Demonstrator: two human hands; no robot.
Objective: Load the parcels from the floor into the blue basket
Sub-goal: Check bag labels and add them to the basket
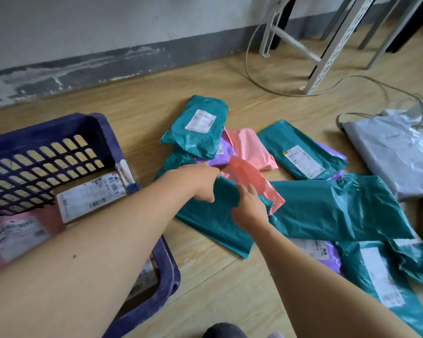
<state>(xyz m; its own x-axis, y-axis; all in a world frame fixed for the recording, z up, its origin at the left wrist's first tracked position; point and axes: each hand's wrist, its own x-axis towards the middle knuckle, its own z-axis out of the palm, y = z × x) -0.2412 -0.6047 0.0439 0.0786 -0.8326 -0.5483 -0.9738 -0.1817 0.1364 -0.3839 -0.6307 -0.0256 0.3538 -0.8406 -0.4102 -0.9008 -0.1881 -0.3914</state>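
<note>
Teal parcel (205,223) on floor (205,276) right of basket (167,262), far edge pinched in left grip (202,182), right grip (249,207) flat on top, fingers loose

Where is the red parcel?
Head view: the red parcel lies in the pile mid-view, right of the blue basket, between the pink parcel and the nearer teal parcel.
</note>
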